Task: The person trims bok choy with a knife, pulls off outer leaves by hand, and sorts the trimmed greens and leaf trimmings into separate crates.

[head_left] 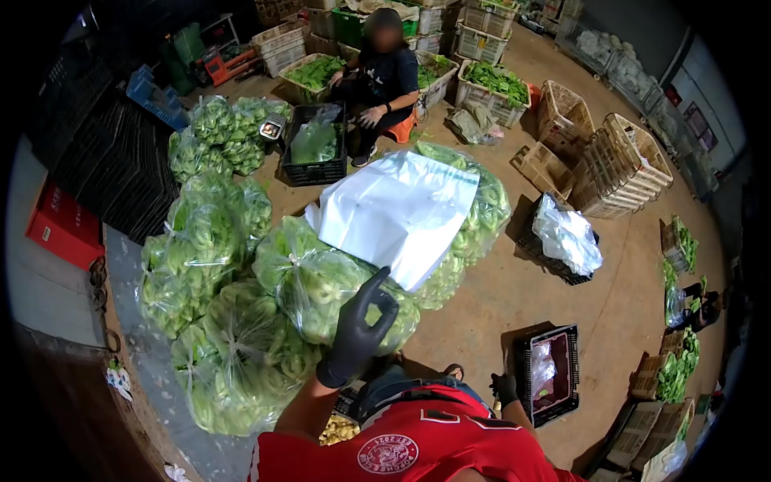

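Observation:
My left hand (359, 331), in a black glove, is over a clear bag of leafy green vegetables (309, 269). Its fingers are apart, with the index fingertip at the near edge of white plastic sheeting (401, 205), which lies creased across the bagged greens. I see nothing held in this hand. Low at my right side is my right hand (504, 389), also in a black glove, beside the left rim of a black crate (575, 369) with clear plastic inside. Its fingers are too dark and small to make out.
More bagged greens (241, 353) crowd the left. A seated person (391, 80) is behind a black crate (313, 173). Stacked pale crates (626, 173) and a crate topped with clear plastic (566, 233) stand right. Dark stacked crates (104, 153) line the left wall.

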Demonstrator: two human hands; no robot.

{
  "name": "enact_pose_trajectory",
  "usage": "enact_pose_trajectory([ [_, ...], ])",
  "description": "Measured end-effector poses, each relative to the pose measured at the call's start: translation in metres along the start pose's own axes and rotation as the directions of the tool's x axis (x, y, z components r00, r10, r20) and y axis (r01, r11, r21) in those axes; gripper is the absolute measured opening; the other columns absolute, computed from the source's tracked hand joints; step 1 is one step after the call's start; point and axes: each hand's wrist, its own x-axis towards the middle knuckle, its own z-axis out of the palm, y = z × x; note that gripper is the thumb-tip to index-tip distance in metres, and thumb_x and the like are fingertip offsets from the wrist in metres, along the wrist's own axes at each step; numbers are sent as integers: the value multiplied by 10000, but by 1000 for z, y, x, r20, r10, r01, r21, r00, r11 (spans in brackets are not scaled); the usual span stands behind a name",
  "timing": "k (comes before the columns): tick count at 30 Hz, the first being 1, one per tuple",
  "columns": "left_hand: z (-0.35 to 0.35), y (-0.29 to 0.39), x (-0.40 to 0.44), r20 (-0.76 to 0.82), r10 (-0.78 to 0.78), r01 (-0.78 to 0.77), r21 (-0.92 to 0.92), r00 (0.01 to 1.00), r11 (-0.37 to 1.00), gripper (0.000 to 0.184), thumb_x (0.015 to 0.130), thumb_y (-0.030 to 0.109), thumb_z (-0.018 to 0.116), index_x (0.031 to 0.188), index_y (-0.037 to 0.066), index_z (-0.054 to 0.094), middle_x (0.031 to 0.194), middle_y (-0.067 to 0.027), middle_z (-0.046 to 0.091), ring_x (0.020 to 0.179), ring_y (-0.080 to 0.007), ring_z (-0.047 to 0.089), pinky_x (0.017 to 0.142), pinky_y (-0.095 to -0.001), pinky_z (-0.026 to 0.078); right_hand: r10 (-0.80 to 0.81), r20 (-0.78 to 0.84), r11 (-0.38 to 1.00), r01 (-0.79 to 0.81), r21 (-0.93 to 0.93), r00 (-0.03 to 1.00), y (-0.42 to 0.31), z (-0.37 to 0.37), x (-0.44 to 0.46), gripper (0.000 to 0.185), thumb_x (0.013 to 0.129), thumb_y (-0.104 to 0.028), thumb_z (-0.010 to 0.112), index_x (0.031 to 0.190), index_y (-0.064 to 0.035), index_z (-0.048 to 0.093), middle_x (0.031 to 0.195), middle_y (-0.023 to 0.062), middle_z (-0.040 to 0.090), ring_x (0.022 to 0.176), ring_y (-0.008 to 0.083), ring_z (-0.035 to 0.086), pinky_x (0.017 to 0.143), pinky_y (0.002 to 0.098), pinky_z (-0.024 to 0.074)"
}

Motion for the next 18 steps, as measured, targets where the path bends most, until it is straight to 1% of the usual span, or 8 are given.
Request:
enact_pose_trajectory([
  [3,-4,-54,-39,-88,-181,182,8,980,983,504,780,-19,601,1259,6,450,779,-60,605,735,-118,569,718,-269,453,27,79,999,-25,-23,996,-2,-2,5,200,756,-158,647,753,-7,516,561,135,567,370,202,483,331,335,399],
  [4,-4,-59,-46,-99,-215,216,-1,972,976,491,785,-12,599,1254,9,454,790,-69,613,748,-125,580,723,-270,453,39,66,995,-33,-98,997,-2,0,6,210,755,-173,621,734,27,560,584,141,604,394,214,533,377,337,431],
  [5,-4,-60,-52,-111,-247,248,-12,963,969,479,790,-5,598,1248,11,458,801,-78,621,762,-131,591,728,-270,454,42,67,995,-35,-94,997,0,2,7,208,755,-168,617,736,31,559,587,147,605,386,217,525,367,337,425],
  [7,-3,-59,-54,-105,-224,227,13,969,974,457,798,13,600,1234,8,463,809,-93,623,769,-152,601,726,-280,457,20,97,997,-13,-70,995,3,3,9,191,758,-153,611,734,28,554,582,150,600,384,217,522,358,334,418],
  [10,-4,-53,-46,-77,-177,180,23,981,983,439,824,19,596,1242,23,462,858,-73,621,822,-134,596,761,-276,459,24,112,999,-20,-41,993,7,6,12,171,749,-136,633,696,-9,531,555,146,576,366,207,495,328,332,399],
  [13,-5,-48,-40,-91,-119,120,8,989,993,440,821,14,596,1239,18,460,865,-77,622,822,-140,596,768,-284,460,6,145,1000,-6,1,989,6,11,16,168,752,-136,631,695,-7,539,561,156,588,361,219,505,329,337,400],
  [14,-7,-46,-39,-92,-106,108,10,990,994,441,820,12,597,1239,16,459,868,-78,623,823,-141,596,770,-285,460,-5,156,1000,9,-24,988,6,12,17,178,772,-137,602,742,23,531,569,155,593,372,215,515,344,328,405],
  [18,-8,-49,-44,-99,-92,93,8,991,996,446,817,9,598,1240,13,456,875,-80,622,829,-142,594,774,-285,459,2,195,999,5,-37,981,8,16,20,190,782,-151,596,758,24,528,584,165,601,367,213,507,337,328,402],
])
